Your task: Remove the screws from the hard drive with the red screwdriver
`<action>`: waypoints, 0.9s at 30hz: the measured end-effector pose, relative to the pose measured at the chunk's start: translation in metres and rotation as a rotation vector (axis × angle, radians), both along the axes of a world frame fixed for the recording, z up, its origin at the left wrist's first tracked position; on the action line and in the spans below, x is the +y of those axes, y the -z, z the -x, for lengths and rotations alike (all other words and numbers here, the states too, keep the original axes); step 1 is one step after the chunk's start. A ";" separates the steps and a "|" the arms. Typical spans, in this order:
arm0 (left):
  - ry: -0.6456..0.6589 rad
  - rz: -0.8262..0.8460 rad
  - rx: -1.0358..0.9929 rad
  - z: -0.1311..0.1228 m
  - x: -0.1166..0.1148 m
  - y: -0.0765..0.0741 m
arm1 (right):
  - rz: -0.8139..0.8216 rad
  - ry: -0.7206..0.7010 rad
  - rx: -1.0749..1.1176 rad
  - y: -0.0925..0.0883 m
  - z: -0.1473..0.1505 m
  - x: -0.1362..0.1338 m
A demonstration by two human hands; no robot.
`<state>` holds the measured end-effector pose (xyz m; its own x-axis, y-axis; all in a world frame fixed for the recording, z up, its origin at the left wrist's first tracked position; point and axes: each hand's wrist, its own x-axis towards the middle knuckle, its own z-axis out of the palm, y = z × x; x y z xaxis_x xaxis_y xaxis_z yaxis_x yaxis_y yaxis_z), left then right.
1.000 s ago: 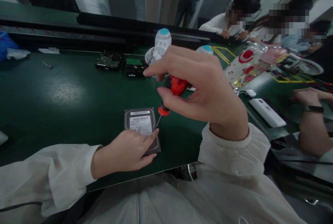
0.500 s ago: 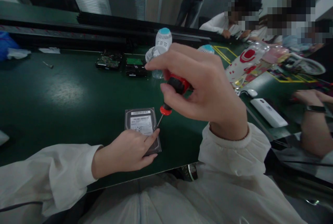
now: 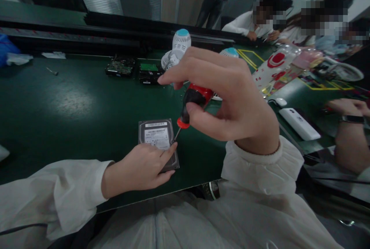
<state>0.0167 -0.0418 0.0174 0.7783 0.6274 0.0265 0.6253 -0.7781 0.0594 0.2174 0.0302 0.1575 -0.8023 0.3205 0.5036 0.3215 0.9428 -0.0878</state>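
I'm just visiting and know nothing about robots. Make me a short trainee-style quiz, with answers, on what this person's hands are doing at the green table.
1. Which of the person's hands holds the screwdriver?
2. True or false: the left hand lies on the hard drive.
3. Which pair of colours shows on the screwdriver?
A. Blue and white
B. Red and black
C. Green and yellow

Key:
1. The right hand.
2. True.
3. B.
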 end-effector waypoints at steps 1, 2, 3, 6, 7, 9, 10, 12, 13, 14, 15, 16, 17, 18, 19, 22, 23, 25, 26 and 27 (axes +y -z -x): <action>-0.004 -0.006 0.000 0.000 0.000 0.000 | 0.010 -0.010 -0.001 0.000 0.000 0.000; -0.002 -0.009 0.002 0.001 0.000 0.001 | 0.012 -0.015 -0.007 0.000 0.000 0.000; -0.001 -0.013 0.004 0.001 0.000 0.001 | 0.007 -0.011 -0.014 0.000 0.000 0.000; -0.003 -0.018 0.005 0.002 0.000 0.002 | -0.028 0.011 -0.013 0.002 0.002 0.003; -0.005 -0.020 0.002 0.002 0.000 0.002 | -0.036 0.012 -0.005 0.003 0.002 0.005; -0.003 -0.021 -0.003 0.002 0.000 0.003 | -0.027 0.002 0.015 0.002 0.002 0.006; -0.002 -0.022 -0.003 0.002 0.000 0.003 | -0.012 -0.011 0.021 0.002 0.001 0.006; 0.000 -0.025 -0.004 0.002 -0.001 0.003 | 0.020 -0.049 0.020 0.000 0.000 0.005; 0.002 -0.027 -0.007 0.002 -0.001 0.002 | 0.031 -0.063 0.016 -0.001 0.000 0.004; 0.004 -0.032 -0.010 0.002 -0.002 0.002 | 0.035 -0.071 0.014 -0.001 0.000 0.004; 0.007 -0.039 -0.015 0.003 -0.002 0.003 | 0.033 -0.071 0.013 -0.001 0.000 0.003; 0.012 -0.044 -0.019 0.003 -0.002 0.003 | 0.029 -0.063 0.014 -0.001 0.001 0.003; 0.012 -0.049 -0.021 0.003 -0.002 0.003 | 0.021 -0.051 0.020 0.000 0.001 0.004; 0.012 -0.050 -0.022 0.004 -0.002 0.003 | 0.014 -0.041 0.026 0.001 0.001 0.004; 0.010 -0.046 -0.022 0.004 -0.002 0.003 | 0.007 -0.038 0.028 0.001 0.001 0.005; 0.004 -0.030 -0.014 0.003 0.000 0.003 | -0.002 -0.025 0.029 0.002 0.001 0.006; 0.001 -0.026 -0.008 0.003 0.000 0.003 | 0.004 -0.023 0.033 0.002 0.000 0.005; 0.003 -0.017 -0.001 0.002 0.000 0.001 | 0.032 -0.033 0.041 0.000 0.000 0.004; 0.004 -0.014 -0.001 0.002 0.000 0.001 | 0.050 -0.044 0.046 0.000 -0.001 0.003; 0.005 -0.013 -0.002 0.001 0.000 0.000 | 0.065 -0.057 0.050 0.000 -0.001 0.002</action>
